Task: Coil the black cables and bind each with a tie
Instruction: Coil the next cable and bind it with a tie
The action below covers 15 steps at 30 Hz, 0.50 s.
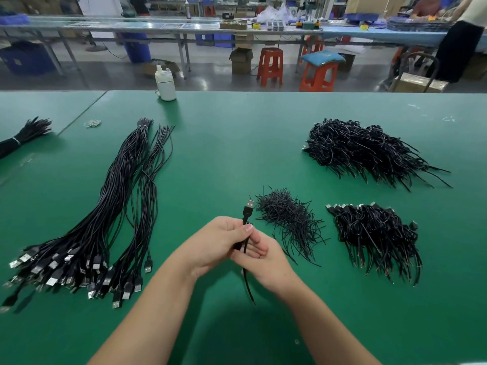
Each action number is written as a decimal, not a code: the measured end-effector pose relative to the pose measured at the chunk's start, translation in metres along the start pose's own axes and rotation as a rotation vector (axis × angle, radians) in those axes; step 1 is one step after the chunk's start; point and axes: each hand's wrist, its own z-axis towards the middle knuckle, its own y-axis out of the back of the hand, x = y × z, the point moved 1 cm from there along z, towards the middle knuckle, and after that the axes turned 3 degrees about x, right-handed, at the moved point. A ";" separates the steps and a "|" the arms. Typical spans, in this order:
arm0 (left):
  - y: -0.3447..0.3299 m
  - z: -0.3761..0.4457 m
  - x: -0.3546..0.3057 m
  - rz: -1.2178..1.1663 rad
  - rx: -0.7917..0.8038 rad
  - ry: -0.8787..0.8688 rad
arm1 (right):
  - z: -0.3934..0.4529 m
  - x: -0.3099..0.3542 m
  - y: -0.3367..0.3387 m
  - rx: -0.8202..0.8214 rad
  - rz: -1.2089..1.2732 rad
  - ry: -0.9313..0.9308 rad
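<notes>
Green workbench mat (237,133), factory floor behind, red stools (270,65) and a white bottle (165,84) at the far edge.

Item in hand: one black cable (245,248), folded into a short bundle. Its long axis is held near upright, USB plug (249,205) topmost, loose tail trailing down toward the body. The bundle is gripped by the left hand (221,243), fingers curled round it and thumb pressed on top. The right hand (259,255) is laid beneath, palm up, fingers only loosely bent, supporting the strands; no firm grip by it can be made out.

Tie stock: a pile of short black ties (287,219), just beside the hands, to the right and slightly beyond. The right hand is judged nearer, the mat between being bare.

Uncoiled cables (118,206): long bunch at left, plugs toward the near edge.

Finished coils (374,233): heap at right; a larger heap (363,151) further back.
</notes>
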 end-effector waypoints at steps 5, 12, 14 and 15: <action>0.009 -0.010 -0.005 0.238 0.042 -0.030 | -0.003 -0.001 0.008 -0.094 -0.358 0.011; 0.003 -0.005 0.000 1.223 -0.486 -0.028 | 0.001 -0.004 0.021 -0.058 -1.009 0.025; 0.004 -0.005 0.002 1.192 -0.468 -0.077 | 0.001 -0.004 0.020 -0.008 -1.061 0.016; 0.005 -0.005 0.003 1.131 -0.403 -0.102 | 0.000 -0.003 0.020 0.023 -1.059 0.007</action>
